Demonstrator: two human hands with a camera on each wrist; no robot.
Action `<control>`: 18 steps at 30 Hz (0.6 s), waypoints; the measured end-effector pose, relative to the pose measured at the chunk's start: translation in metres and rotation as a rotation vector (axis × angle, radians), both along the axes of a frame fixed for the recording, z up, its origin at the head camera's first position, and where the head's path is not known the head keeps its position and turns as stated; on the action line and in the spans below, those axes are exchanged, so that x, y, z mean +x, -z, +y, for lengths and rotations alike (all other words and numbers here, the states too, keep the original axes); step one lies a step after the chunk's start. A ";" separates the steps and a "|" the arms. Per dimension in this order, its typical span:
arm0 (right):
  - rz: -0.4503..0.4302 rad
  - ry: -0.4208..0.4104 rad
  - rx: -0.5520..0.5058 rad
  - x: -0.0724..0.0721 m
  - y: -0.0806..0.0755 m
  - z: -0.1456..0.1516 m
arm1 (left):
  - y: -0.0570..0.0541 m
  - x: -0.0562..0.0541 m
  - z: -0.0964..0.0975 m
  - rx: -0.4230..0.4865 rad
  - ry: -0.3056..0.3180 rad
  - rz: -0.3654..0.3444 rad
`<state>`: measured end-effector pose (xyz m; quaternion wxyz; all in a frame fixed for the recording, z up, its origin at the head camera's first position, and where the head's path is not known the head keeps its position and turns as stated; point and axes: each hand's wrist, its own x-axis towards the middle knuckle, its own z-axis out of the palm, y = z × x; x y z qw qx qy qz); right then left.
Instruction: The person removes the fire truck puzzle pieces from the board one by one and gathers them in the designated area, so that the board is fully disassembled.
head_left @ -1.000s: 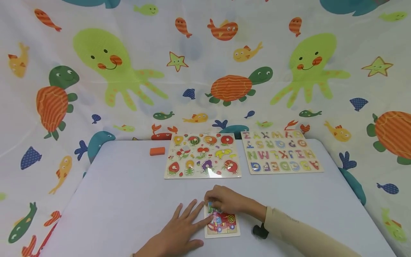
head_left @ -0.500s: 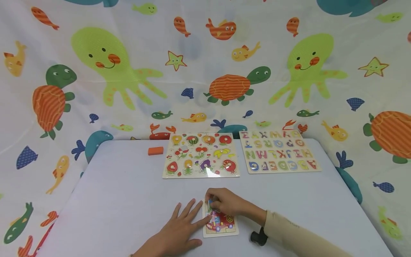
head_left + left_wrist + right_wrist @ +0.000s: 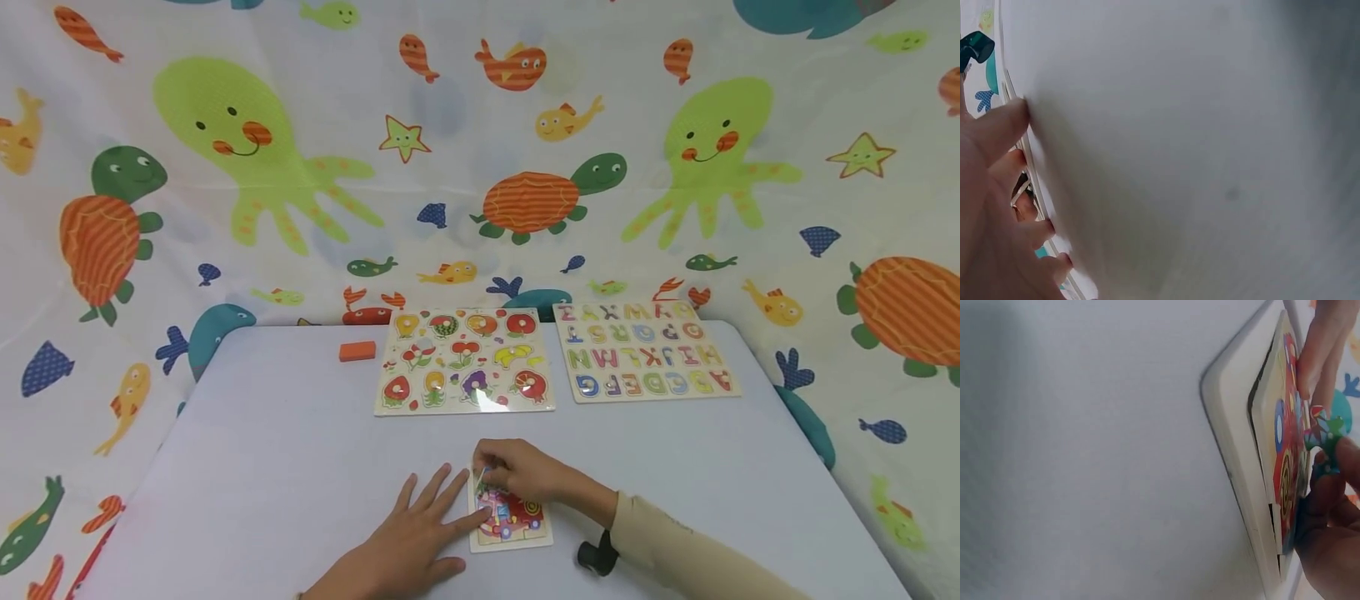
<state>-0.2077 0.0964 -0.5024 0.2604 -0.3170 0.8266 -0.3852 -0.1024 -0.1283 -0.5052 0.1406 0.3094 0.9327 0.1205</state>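
Note:
A small jigsaw puzzle (image 3: 517,529) with a red vehicle picture lies in a pale frame near the front of the table. My right hand (image 3: 521,468) is over its far part and pinches a green and blue puzzle piece (image 3: 1325,432) between thumb and finger. In the right wrist view that piece stands tilted above the board. My left hand (image 3: 416,529) lies with spread, straight fingers at the puzzle's left side, one fingertip resting on the picture. The left wrist view shows mostly tabletop beside the left fingers (image 3: 1000,128). The right hand hides the puzzle's far right corner.
Behind the puzzle lie a fruit peg board (image 3: 465,400) and an alphabet board (image 3: 645,392). An orange block (image 3: 357,351) sits left of the fruit board. A black device (image 3: 597,556) is at the right wrist. A sea-animal curtain (image 3: 450,83) hangs behind the white table (image 3: 285,433).
The pinched piece has tilted, its pale edge now slanting under the right fingers. The left hand keeps its place on the puzzle. The whole head view has shifted slightly left.

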 end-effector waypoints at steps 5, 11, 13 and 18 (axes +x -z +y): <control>-0.078 0.058 -0.092 -0.005 -0.003 0.007 | -0.001 0.000 0.000 0.009 -0.013 -0.018; 0.009 0.121 -0.111 -0.022 -0.020 0.044 | 0.001 -0.002 0.004 0.009 -0.029 -0.050; 0.103 0.109 -0.025 -0.032 -0.025 0.059 | 0.001 -0.002 0.004 0.016 -0.033 -0.055; 0.168 -0.017 0.115 -0.049 -0.024 0.078 | -0.002 -0.001 0.000 0.046 -0.044 -0.062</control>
